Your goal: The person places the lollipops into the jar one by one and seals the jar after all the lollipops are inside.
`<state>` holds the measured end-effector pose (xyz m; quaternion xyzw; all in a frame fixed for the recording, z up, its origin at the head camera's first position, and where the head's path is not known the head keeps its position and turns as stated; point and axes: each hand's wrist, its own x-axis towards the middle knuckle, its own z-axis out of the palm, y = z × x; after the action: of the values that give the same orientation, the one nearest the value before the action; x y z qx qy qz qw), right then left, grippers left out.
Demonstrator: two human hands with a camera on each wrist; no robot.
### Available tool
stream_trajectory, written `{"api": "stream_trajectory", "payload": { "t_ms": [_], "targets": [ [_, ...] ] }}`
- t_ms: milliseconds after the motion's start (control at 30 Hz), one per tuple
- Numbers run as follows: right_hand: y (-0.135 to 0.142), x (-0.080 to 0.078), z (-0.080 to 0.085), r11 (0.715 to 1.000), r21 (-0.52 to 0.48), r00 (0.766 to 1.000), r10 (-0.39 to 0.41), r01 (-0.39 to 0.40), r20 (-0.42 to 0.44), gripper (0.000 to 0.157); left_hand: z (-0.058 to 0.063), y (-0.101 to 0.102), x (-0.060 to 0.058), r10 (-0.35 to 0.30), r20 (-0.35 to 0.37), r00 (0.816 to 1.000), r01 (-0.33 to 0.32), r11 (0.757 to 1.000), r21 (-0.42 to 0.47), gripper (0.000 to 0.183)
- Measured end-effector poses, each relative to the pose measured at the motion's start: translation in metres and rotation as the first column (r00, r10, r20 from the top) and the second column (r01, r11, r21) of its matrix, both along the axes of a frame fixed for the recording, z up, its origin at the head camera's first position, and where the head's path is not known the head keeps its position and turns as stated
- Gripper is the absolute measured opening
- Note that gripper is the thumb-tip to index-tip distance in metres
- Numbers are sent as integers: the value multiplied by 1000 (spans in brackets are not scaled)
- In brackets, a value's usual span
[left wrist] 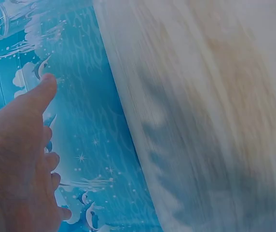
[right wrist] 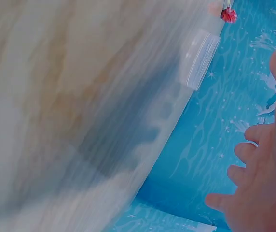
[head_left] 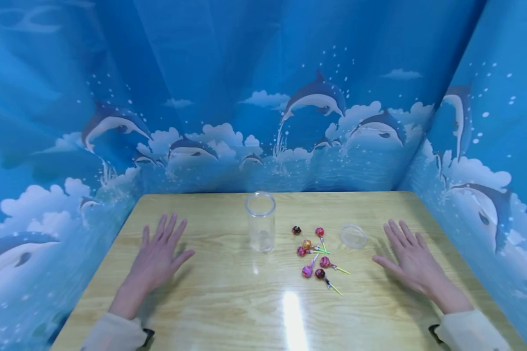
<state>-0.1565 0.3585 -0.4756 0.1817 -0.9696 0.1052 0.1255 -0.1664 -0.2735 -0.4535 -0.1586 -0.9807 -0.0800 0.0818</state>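
A tall clear plastic jar (head_left: 261,224) stands upright without its lid at the middle of the table. Several wrapped lollipops (head_left: 325,262) lie loosely to its right, their sticks pointing different ways. Beyond them rests a round clear lid (head_left: 353,236), which also shows as a clear lid (right wrist: 198,60) in the right wrist view. My left hand (head_left: 158,261) is spread, palm down, over the table's left side, holding nothing. Over the right side my right hand (head_left: 415,261) is likewise spread and holds nothing, nearest to the lid. Both hands cast shadows on the wood.
The light wooden table (head_left: 219,302) has a bright glare streak near its front. A blue curtain (head_left: 228,63) with dolphins and clouds rises behind the table and along both sides. One dark lollipop (head_left: 296,230) lies apart from the others, nearer the jar.
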Motion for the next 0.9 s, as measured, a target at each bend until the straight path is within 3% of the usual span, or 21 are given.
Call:
{"api": "stream_trajectory", "payload": {
  "t_ms": [533,900],
  "targets": [
    [-19,7,5,1000,-2,1000,25,-25,11,90,6,25,-9,-22,1,1000,22,1000,-2,82],
    [-36,9,7,999,-22,995,28,-26,91,86,1,54,-20,-96,13,995,95,992,86,84]
  ]
}}
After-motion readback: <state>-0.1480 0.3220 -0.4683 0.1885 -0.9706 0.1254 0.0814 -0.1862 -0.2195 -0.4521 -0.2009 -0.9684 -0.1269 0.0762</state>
